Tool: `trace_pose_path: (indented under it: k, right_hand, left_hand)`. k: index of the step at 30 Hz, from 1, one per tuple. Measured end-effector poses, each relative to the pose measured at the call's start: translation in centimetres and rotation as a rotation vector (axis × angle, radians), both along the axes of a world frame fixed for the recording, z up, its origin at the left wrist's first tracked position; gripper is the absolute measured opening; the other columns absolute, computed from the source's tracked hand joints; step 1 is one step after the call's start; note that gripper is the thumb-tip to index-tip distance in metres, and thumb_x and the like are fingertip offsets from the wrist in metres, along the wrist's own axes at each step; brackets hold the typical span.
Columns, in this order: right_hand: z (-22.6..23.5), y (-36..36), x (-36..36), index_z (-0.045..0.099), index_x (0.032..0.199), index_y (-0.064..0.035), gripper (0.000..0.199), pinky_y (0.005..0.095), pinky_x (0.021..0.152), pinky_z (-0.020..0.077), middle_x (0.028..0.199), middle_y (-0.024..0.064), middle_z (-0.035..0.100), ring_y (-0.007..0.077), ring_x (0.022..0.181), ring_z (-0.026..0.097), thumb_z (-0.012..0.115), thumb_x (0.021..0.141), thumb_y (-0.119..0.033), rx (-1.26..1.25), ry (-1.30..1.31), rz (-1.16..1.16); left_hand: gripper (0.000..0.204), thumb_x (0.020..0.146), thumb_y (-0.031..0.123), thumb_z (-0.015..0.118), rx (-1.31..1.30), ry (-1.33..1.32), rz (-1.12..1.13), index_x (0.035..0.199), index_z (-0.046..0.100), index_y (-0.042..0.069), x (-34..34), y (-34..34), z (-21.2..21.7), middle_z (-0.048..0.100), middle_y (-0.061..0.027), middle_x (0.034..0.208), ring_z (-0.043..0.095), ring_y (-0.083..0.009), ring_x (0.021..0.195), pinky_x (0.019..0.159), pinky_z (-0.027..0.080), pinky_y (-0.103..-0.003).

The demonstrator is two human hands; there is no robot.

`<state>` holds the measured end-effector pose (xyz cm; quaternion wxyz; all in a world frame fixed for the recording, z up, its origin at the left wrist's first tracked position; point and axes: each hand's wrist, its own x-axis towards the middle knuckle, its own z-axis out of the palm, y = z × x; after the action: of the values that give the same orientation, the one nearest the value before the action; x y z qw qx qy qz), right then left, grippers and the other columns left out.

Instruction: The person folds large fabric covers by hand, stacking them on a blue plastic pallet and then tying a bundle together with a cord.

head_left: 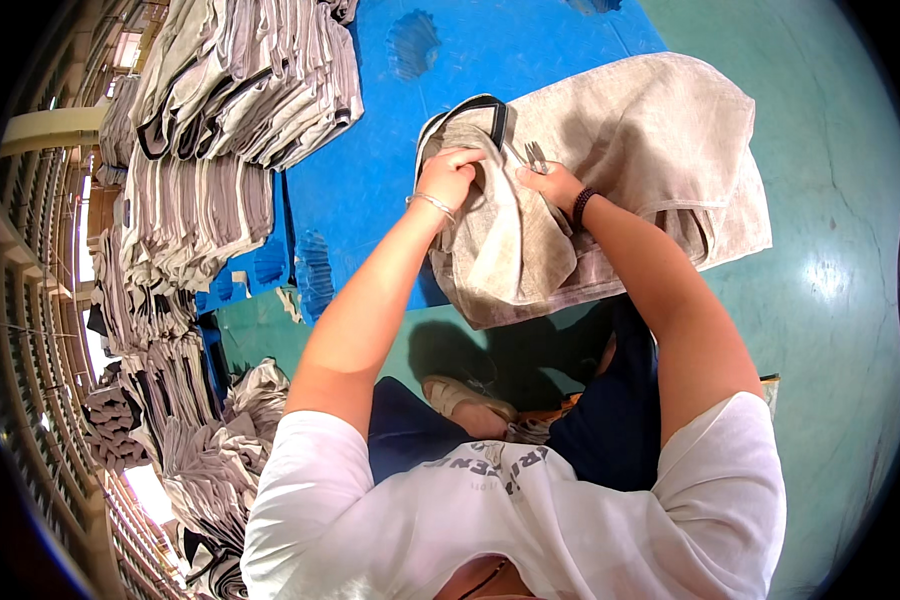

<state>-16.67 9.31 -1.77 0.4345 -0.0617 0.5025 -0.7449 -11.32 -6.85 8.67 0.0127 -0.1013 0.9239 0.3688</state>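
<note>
On the near right part of the blue surface (390,160), the beige cloth (650,130) is lying partly bunched and partly spread, its right side reaching past the edge above the green floor (820,190). A dark band (498,122) is showing along its upper left part, just beyond the hands. The left hand (448,180) is gripping a gathered fold of the cloth, fingers bent over it. The right hand (553,185) is lightly holding a small pair of metal snips (537,157), the tips pointing away from the body; its grip is closing around the tool, though whether the blades are touching any thread I cannot tell.

For careful work, the left grip should probably be keeping the fold flat and taut, with its fingertips staying out of the blades' path. The right wrist should be resting low, so that the points are running along the seam rather than digging into the weave. The overhanging side may be pulling on the work, so more cloth should be lying on the surface.

Farther left, a tall stack of folded cloths (255,90) is standing on the surface, well apart from the hands.
</note>
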Motion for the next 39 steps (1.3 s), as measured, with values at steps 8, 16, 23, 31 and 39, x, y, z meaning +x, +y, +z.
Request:
trace_pose_path:
  k: [8,16,23,31,39]
  right_hand:
    - [-0.1,-0.4,-0.2,0.055,0.089,-0.0031,0.031,0.0243,0.070,0.0378,0.086,0.0019,0.054,0.0101,0.078,0.047,0.059,0.074,-0.030,-0.089,0.114,0.052]
    - [0.5,0.1,-0.5,0.057,0.080,-0.0008,0.023,0.0260,0.059,0.0403,0.071,0.0064,0.056,0.0147,0.063,0.051,0.052,0.069,-0.021,-0.033,-0.222,-0.026]
    - [1.5,0.1,-0.4,0.055,0.088,0.0004,0.030,0.0281,0.063,0.0423,0.081,0.0081,0.057,0.0170,0.067,0.054,0.054,0.071,-0.023,0.025,-0.203,0.033]
    - [1.7,0.4,-0.4,0.054,0.090,0.0011,0.032,0.0290,0.061,0.0428,0.081,0.0090,0.057,0.0177,0.067,0.054,0.056,0.070,-0.024,0.047,-0.181,0.060]
    - [0.5,0.3,-0.5,0.054,0.089,0.0003,0.032,0.0278,0.065,0.0419,0.084,0.0081,0.056,0.0167,0.072,0.053,0.057,0.069,-0.024,0.064,-0.125,0.055]
  left_hand:
    - [0.032,0.074,0.013,0.046,-0.636,-0.200,-0.408,0.106,0.051,0.013,-1.1,3.6,-0.5,0.050,-0.0088,0.101,0.048,-0.0246,0.094,0.081,0.036,-0.036]
    - [0.021,0.071,0.014,0.051,-1.318,-0.380,-0.682,0.092,0.053,0.014,-0.5,1.0,0.8,0.049,-0.0057,0.100,0.041,-0.0196,0.100,0.077,0.036,-0.033]
    - [0.024,0.072,0.016,0.049,-1.307,-0.064,-0.403,0.095,0.053,0.017,0.8,-2.5,0.2,0.042,-0.0033,0.108,0.041,-0.0201,0.096,0.070,0.041,-0.029]
    - [0.040,0.078,0.019,0.043,-1.336,-0.416,-0.283,0.118,0.041,0.025,1.5,-2.0,-0.8,0.014,-0.0012,0.134,0.016,-0.0208,0.121,0.090,0.024,-0.040]
    - [0.043,0.076,0.021,0.044,-1.321,-0.442,-0.157,0.119,0.039,0.018,2.1,-1.8,-2.1,0.016,0.0009,0.132,0.015,-0.0194,0.121,0.093,0.019,-0.042]
